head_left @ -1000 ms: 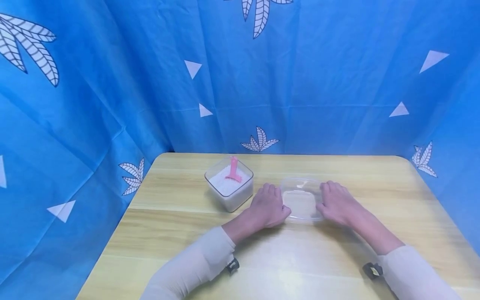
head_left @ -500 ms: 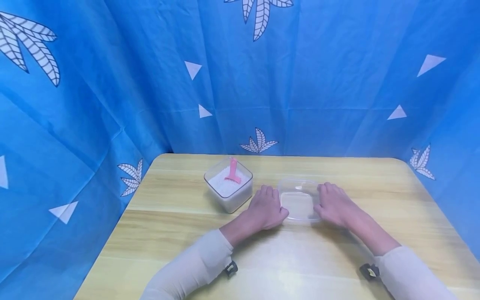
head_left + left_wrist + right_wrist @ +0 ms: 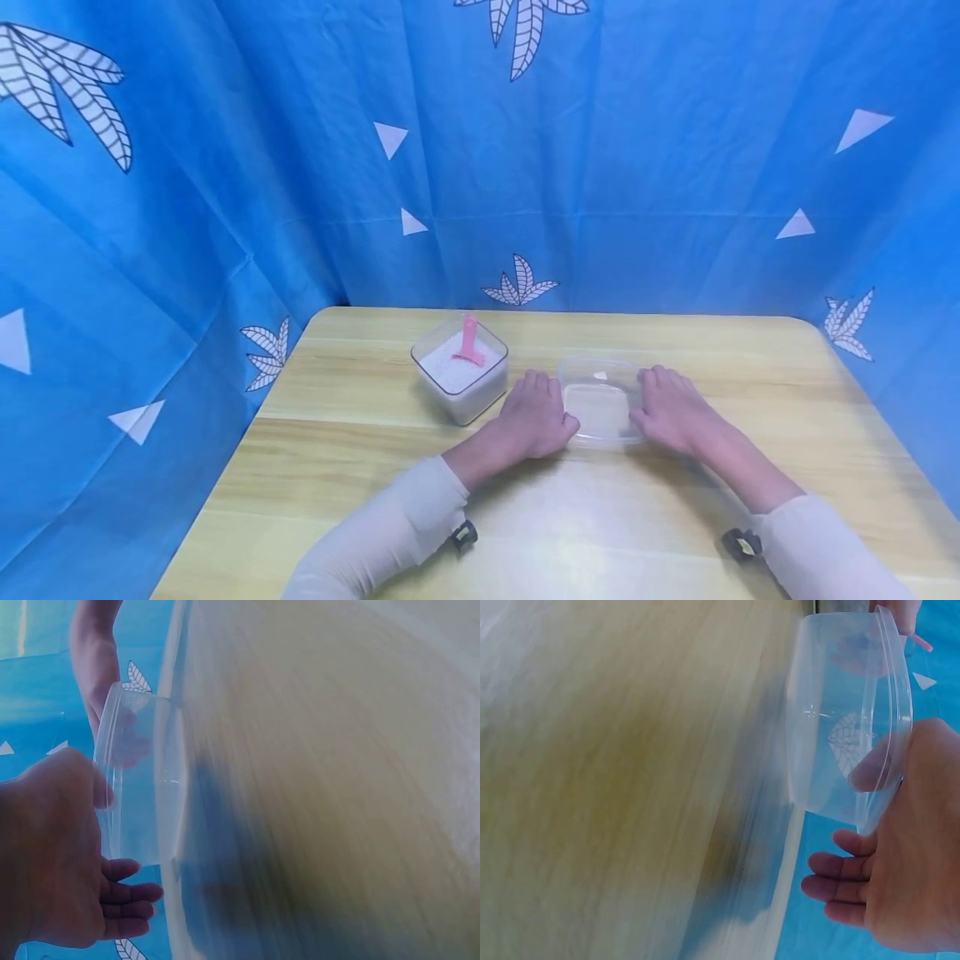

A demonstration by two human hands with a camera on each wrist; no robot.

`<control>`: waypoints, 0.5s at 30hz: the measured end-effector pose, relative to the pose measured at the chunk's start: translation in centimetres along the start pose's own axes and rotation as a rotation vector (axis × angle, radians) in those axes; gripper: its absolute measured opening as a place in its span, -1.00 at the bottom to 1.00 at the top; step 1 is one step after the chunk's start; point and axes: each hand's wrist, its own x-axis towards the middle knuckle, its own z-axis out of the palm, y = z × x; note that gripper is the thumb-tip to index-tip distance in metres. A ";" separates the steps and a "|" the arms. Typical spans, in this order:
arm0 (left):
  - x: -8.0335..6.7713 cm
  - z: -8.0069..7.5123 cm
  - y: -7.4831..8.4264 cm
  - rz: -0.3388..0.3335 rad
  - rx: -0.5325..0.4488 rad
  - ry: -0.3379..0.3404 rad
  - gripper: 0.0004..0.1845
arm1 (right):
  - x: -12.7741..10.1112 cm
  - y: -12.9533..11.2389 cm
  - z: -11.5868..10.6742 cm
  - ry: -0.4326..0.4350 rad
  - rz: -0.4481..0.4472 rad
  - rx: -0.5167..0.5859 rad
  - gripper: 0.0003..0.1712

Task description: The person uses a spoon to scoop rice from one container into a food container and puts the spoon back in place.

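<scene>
A clear plastic food container (image 3: 600, 412), rectangular and see-through, is on the wooden table between both hands. My left hand (image 3: 536, 417) pinches its left rim, and my right hand (image 3: 677, 414) pinches its right rim. In the right wrist view the thumb lies over the rim of the container (image 3: 825, 720), with the other fingers outside. The left wrist view has the same hold on the near side of the container (image 3: 142, 810). Nothing shows inside it. Left of my left hand stands a squarish clear bin (image 3: 471, 402) of white grains (image 3: 438, 364), with a pink scoop (image 3: 468, 343) in it.
The pale wooden table (image 3: 337, 475) has rounded far corners. A blue curtain (image 3: 645, 167) with white leaves and triangles hangs behind it and along its sides. Dark wrist devices (image 3: 464, 535) sit at both cuffs.
Over the last second the view shifts slightly. Both hands keep their hold on the container, and the bin and scoop stay put.
</scene>
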 end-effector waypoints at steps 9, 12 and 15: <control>0.0 -0.3 -0.3 0.020 0.016 0.010 -0.53 | -0.1 -0.3 -0.1 0.012 0.012 -0.019 -0.30; 0.0 -0.5 -0.5 0.038 0.041 0.005 -0.48 | -0.1 -0.4 -0.1 0.014 0.019 -0.035 -0.30; 0.0 -0.8 -0.7 0.052 0.060 -0.002 -0.42 | -0.1 -0.5 -0.1 0.019 0.026 -0.040 -0.30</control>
